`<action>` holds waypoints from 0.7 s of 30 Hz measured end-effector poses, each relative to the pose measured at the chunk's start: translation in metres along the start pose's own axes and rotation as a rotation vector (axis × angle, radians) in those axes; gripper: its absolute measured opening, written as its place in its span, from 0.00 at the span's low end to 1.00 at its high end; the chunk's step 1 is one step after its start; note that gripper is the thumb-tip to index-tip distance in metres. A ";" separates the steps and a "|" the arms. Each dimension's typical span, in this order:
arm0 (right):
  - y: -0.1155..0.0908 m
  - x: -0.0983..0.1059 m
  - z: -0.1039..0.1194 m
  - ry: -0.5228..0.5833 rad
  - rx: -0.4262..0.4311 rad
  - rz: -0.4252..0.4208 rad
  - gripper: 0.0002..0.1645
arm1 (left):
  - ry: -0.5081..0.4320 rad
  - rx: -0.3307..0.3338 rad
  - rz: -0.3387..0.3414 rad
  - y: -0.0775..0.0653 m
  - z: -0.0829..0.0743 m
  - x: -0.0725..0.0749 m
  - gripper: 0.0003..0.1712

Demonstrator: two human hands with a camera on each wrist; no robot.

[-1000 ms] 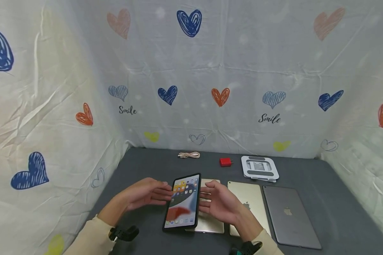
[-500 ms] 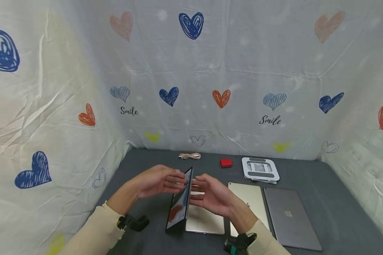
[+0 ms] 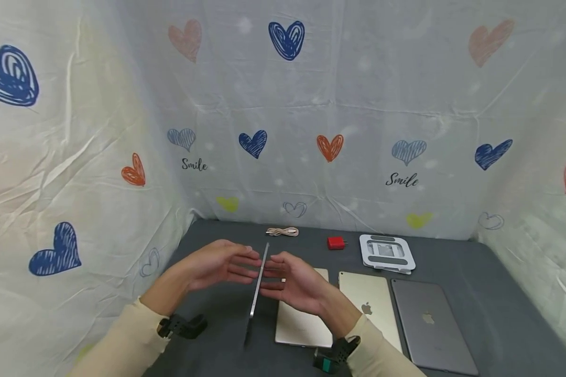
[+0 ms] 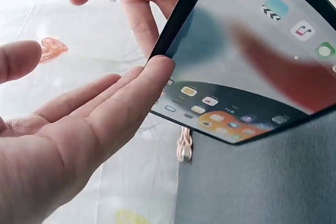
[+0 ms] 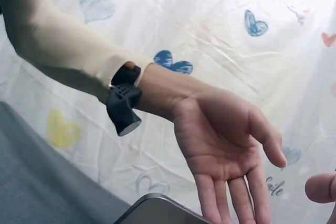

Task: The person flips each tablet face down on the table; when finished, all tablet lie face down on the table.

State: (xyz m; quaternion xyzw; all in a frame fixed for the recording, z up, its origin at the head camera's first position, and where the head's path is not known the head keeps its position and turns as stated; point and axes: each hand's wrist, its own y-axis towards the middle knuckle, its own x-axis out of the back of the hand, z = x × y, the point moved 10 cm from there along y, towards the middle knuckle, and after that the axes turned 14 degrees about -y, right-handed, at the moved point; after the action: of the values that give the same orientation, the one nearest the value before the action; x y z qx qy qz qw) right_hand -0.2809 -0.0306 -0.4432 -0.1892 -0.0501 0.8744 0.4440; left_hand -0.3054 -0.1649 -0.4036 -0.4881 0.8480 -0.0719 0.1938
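A tablet (image 3: 258,288) stands edge-on between the two hands in the head view. In the left wrist view its lit screen (image 4: 257,72) shows app icons, and in the right wrist view only a rounded end of its casing (image 5: 157,211) appears. The left hand (image 3: 219,266) has straight fingers against the screen side. From the other side, the right hand (image 3: 297,285) reaches its extended fingers to the tablet's back. Both thumbs point up, apart from the tablet. Whether its lower end touches the table cannot be told.
Right of the hands lie a gold tablet (image 3: 302,327), a second gold tablet (image 3: 372,298) and a grey tablet (image 3: 434,324), backs up. Behind them are a coiled cable (image 3: 282,231), a red charger plug (image 3: 336,243) and a folded white stand (image 3: 387,253). A heart-printed sheet (image 3: 358,78) encloses the table.
The tablet has turned from showing its screen to edge-on in the head view and shifted left, uncovering more of the gold tablet. The right hand has moved left with it.
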 end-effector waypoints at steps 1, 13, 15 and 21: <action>0.002 -0.002 0.000 -0.001 -0.001 -0.001 0.45 | -0.004 -0.004 -0.013 -0.002 -0.001 0.003 0.31; 0.011 -0.018 -0.016 0.002 -0.008 0.062 0.47 | -0.034 -0.014 -0.109 -0.022 0.004 0.039 0.32; 0.013 -0.016 -0.020 -0.005 -0.015 0.067 0.47 | -0.010 -0.013 -0.122 -0.024 0.004 0.043 0.31; 0.019 0.000 -0.036 -0.016 -0.058 0.013 0.46 | 0.066 0.015 -0.201 -0.031 0.007 0.059 0.22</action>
State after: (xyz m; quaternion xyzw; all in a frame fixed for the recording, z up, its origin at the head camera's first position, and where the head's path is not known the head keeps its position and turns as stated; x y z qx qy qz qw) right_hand -0.2814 -0.0452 -0.4815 -0.1955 -0.0779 0.8769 0.4322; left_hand -0.3041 -0.2305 -0.4154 -0.5664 0.8002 -0.1136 0.1612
